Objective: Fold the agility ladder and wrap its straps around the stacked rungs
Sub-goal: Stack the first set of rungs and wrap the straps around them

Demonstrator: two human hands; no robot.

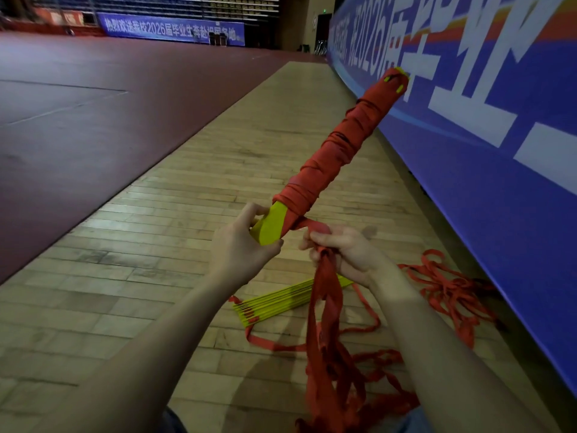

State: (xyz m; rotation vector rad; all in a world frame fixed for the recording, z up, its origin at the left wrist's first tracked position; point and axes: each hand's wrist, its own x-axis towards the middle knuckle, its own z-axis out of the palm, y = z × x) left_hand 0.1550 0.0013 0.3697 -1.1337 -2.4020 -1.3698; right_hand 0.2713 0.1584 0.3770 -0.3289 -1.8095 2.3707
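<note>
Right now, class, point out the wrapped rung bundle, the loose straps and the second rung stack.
wrapped rung bundle point(335, 145), head view, red-wrapped middle
loose straps point(324, 282), head view, hanging part
second rung stack point(274, 303), head view, yellow middle

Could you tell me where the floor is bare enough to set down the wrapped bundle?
Bare wood floor lies left of the left hand, bordered by the red court mat. It is crowded right and below: stacked rungs and loose straps against the blue banner.

An indoor sports hall — a gymnasium; pale wooden strip flooring point(193, 232) runs beside a broad dark red court surface point(93, 98); a long blue banner point(487, 129) with large white characters lines the right-hand side; at the far end, tiered spectator seating point(175, 4) rises above another blue banner point(171, 28) — dim, arena-like lighting overall.
</note>
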